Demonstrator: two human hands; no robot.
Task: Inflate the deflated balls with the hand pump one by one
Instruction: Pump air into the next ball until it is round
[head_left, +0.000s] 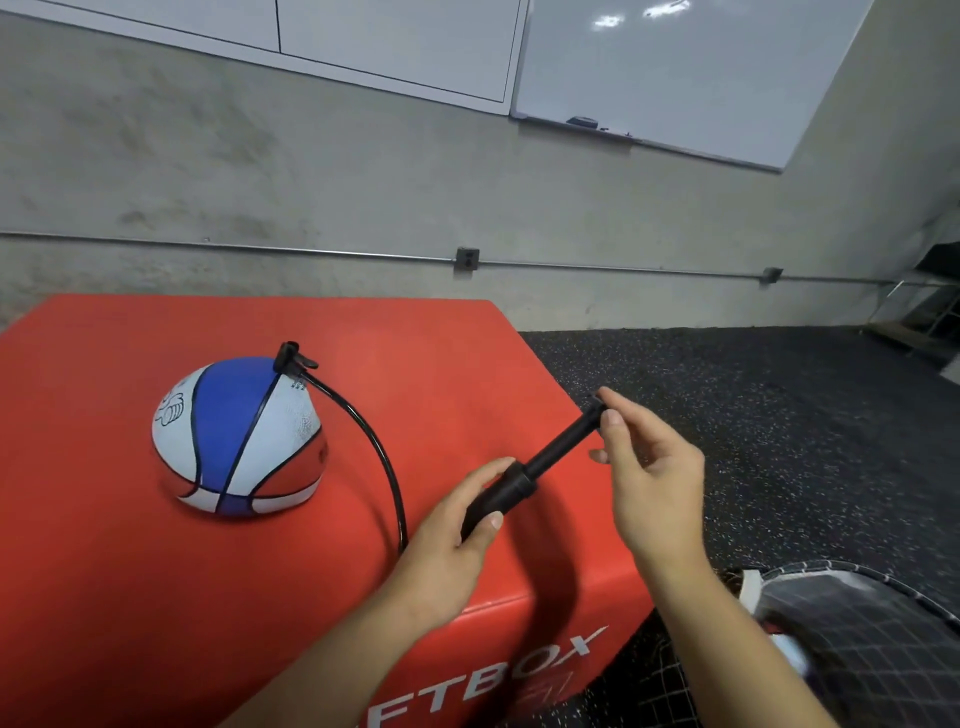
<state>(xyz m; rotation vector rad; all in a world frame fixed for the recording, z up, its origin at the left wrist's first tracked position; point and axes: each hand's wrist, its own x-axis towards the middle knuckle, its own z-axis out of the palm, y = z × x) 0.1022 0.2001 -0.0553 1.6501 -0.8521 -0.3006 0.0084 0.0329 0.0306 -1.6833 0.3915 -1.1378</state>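
Note:
A red, white and blue ball (236, 441), partly deflated and dome-shaped, sits on the red soft box (130, 597). A black hose (382, 457) runs from the nozzle clipped at the ball's top round to the black hand pump (506, 488). My left hand (457, 525) grips the pump's barrel above the box's right edge. My right hand (644, 467) pinches the handle end of the pump's rod (563, 439), which is pulled out toward the upper right.
A black mesh bag (857, 639) with something pale inside lies on the speckled dark floor (753, 389) at the lower right. A concrete wall with a whiteboard (675, 73) stands behind the box. Shelving shows at the far right.

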